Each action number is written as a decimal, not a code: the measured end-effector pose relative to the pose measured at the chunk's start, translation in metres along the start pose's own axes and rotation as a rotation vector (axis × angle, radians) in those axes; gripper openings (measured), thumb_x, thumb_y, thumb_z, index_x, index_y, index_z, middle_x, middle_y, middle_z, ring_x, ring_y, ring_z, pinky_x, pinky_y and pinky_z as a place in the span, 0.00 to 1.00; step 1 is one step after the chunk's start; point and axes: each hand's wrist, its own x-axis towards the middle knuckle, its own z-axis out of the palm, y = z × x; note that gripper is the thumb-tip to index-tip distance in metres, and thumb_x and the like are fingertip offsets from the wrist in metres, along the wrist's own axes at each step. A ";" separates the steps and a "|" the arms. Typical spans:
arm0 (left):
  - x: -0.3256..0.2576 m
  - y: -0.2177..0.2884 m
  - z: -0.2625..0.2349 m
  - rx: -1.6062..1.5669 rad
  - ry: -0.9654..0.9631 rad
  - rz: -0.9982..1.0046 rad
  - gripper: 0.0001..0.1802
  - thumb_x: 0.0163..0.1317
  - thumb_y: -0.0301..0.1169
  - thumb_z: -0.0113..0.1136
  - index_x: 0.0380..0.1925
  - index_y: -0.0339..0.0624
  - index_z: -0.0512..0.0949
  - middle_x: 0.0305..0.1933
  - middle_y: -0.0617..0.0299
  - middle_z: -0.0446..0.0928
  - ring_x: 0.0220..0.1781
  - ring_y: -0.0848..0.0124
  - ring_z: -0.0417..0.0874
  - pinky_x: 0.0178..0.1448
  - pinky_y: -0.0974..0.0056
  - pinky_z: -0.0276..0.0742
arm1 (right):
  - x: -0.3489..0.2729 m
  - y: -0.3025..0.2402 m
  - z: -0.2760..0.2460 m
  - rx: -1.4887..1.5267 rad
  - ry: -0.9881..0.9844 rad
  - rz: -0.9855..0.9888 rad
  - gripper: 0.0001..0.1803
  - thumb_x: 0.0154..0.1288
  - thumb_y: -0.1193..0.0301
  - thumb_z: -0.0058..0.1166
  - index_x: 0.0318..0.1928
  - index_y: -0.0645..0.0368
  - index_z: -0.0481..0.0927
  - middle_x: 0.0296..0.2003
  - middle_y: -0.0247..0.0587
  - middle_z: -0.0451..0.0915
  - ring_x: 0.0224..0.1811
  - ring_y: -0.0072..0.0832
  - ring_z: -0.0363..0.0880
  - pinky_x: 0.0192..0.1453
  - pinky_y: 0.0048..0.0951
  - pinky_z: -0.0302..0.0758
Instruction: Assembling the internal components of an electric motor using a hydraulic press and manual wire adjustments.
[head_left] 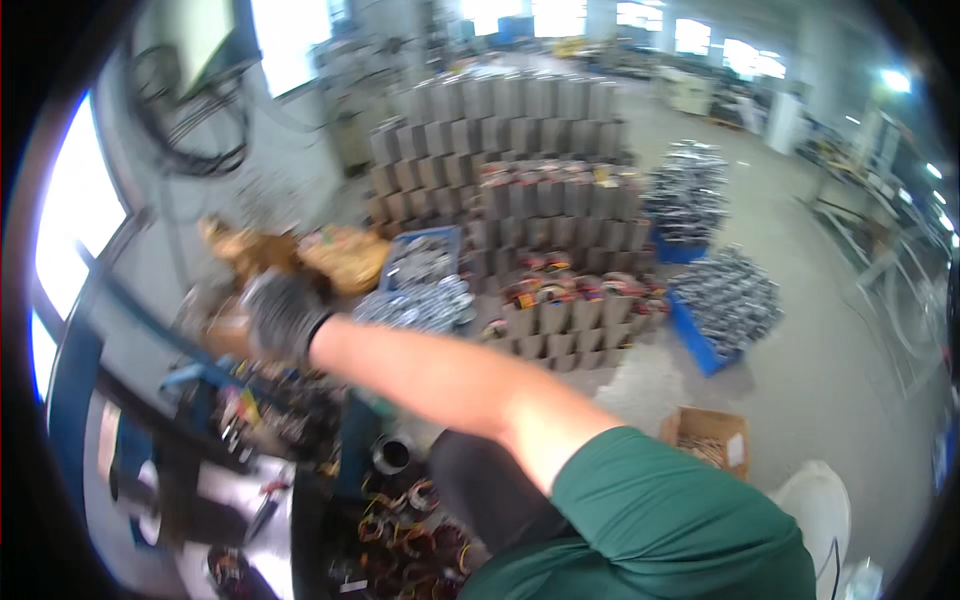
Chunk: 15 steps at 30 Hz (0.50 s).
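Note:
My right hand point(285, 318), in a dark grey glove, reaches far across to the left. It is over or beside a brown cardboard box point(230, 328); whether it touches the box I cannot tell. Motion blurs its fingers, so what they hold, if anything, does not show. Below it lies a dark, jumbled heap of parts point(310, 425) behind a blue bar. A hollow metal cylinder point(392, 454) stands nearer to me. Several wire-wound rings point(420, 495) with coloured leads lie below the cylinder. My left hand is out of view.
A blue-framed machine point(75, 390) fills the left side, with a red-marked tool point(268, 505) on its pale surface. Rows of stacked grey housings point(520, 135) rise ahead. Blue crates point(697, 330) heaped with metal parts and an open carton point(735, 450) are at the right.

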 end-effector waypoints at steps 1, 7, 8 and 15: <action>0.027 -0.054 0.007 -0.619 0.107 0.237 0.32 0.62 0.19 0.69 0.66 0.46 0.70 0.70 0.50 0.70 0.63 0.62 0.79 0.60 0.61 0.79 | 0.016 0.003 -0.002 0.007 0.082 -0.079 0.13 0.60 0.63 0.55 0.32 0.59 0.88 0.36 0.55 0.87 0.42 0.48 0.88 0.51 0.46 0.83; 0.075 -0.100 -0.032 -1.251 0.221 -0.031 0.26 0.74 0.43 0.60 0.68 0.45 0.73 0.62 0.65 0.77 0.56 0.72 0.79 0.63 0.62 0.74 | 0.063 -0.001 0.005 0.238 0.073 -0.067 0.35 0.62 0.39 0.64 0.47 0.62 0.85 0.41 0.60 0.86 0.46 0.53 0.86 0.51 0.49 0.81; 0.091 -0.096 -0.037 -1.174 0.216 0.085 0.24 0.72 0.40 0.63 0.64 0.43 0.75 0.58 0.65 0.78 0.53 0.73 0.79 0.60 0.64 0.74 | 0.069 0.008 0.010 0.300 0.084 -0.024 0.36 0.63 0.37 0.62 0.49 0.59 0.85 0.42 0.59 0.87 0.47 0.52 0.87 0.52 0.49 0.81; 0.164 -0.054 -0.087 -0.768 0.533 0.430 0.19 0.59 0.20 0.71 0.51 0.30 0.78 0.56 0.53 0.81 0.54 0.68 0.81 0.58 0.65 0.79 | 0.080 -0.010 0.020 -0.086 -0.191 0.133 0.28 0.66 0.43 0.57 0.49 0.54 0.87 0.47 0.54 0.87 0.50 0.48 0.87 0.56 0.47 0.81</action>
